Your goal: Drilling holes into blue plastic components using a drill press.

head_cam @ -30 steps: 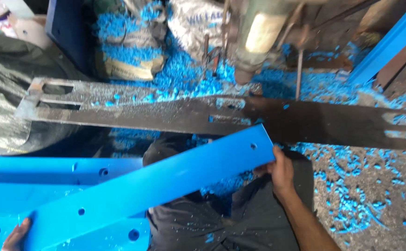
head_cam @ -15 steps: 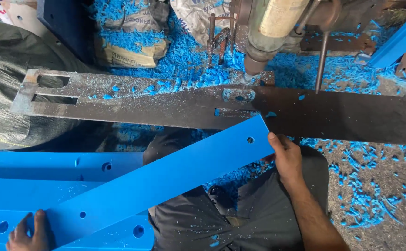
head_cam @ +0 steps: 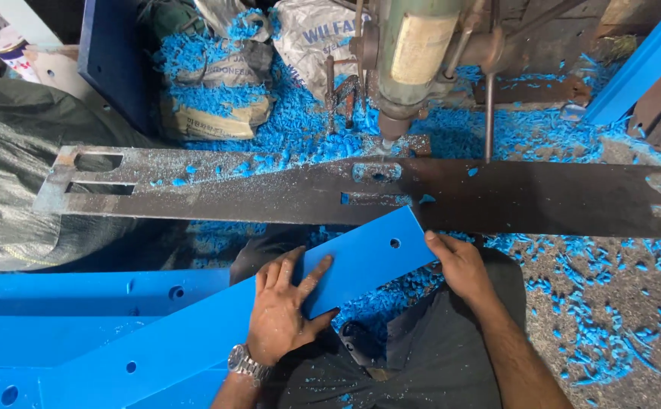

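Left hand (head_cam: 281,314) now mid-strip, fingers splayed flat on blue strip (head_cam: 194,333); right hand (head_cam: 459,265) gripping its end.

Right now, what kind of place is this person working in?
Probably a small workshop for drilling plastic parts. A drill press stands over a long metal plate, blue shavings lie everywhere, and both hands rest on a blue strip with drilled holes.

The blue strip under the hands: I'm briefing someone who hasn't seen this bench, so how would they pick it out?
Find the long dark steel plate under the green drill column. Just below it a blue strip slants up to the right, left hand flat on it, right hand at its upper end. Unlike the stacked blue panels, it lies diagonally.
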